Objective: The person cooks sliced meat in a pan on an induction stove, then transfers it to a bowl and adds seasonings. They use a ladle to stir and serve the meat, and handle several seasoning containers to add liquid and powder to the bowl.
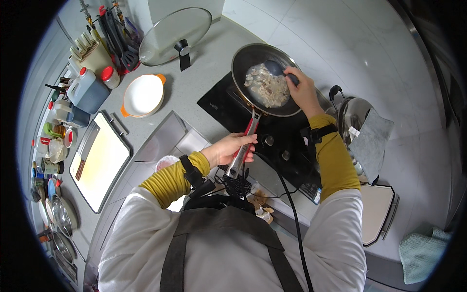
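My left hand [233, 149] grips the red and silver handle [251, 126] of a dark frying pan [240, 76], which sits over the black cooktop [268, 126]. Pale, thin-sliced food [268, 87] lies in cloudy liquid inside the pan. A dark spoon or ladle [273, 67] dips into the food near the far side. Its dark handle is in my right hand [302, 89], above the pan's right rim. Part of the handle is hidden by my fingers.
A glass lid [160, 40] stands tilted at the back. An orange-handled white dish [143, 95] is left of the cooktop. A knife [80, 168] lies on a cutting board [104, 160]. A cloth-draped steel pot [353, 113] stands right. A black cable [292, 204] hangs before me.
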{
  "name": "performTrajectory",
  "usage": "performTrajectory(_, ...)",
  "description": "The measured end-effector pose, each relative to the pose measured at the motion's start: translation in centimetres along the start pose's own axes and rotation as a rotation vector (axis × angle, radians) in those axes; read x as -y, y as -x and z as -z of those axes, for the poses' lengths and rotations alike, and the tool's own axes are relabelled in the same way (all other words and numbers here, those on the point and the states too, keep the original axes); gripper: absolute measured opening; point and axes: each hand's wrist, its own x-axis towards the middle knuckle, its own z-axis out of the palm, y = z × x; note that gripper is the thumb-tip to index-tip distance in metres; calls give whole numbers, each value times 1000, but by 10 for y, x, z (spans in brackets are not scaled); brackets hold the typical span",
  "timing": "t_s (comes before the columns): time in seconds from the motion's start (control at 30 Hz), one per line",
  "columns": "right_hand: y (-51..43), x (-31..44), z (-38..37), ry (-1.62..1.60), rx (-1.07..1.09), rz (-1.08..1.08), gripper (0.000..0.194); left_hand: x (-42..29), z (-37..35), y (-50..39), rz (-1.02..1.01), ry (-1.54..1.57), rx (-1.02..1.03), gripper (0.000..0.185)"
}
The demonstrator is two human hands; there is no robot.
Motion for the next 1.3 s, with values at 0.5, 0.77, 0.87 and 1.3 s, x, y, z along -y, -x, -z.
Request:
performTrajectory(0.5, 3, -38, 9, 47, -140, -48, 16, 1, -3, 1, -31, -18, -29, 34)
performTrajectory(0.77, -3, -51, 13, -15, -216, -188, 16, 0, -4, 1, -22, -23, -22, 31)
performTrajectory(0.87, -7, -53, 10, 28, -210, -187, 16, -1, -3, 2, -12, -38, -9, 33)
performTrajectory(1.3, -17, -76, 18, 103, -398, -289, 23, -1, -4, 2, -18, -10, 2, 30)
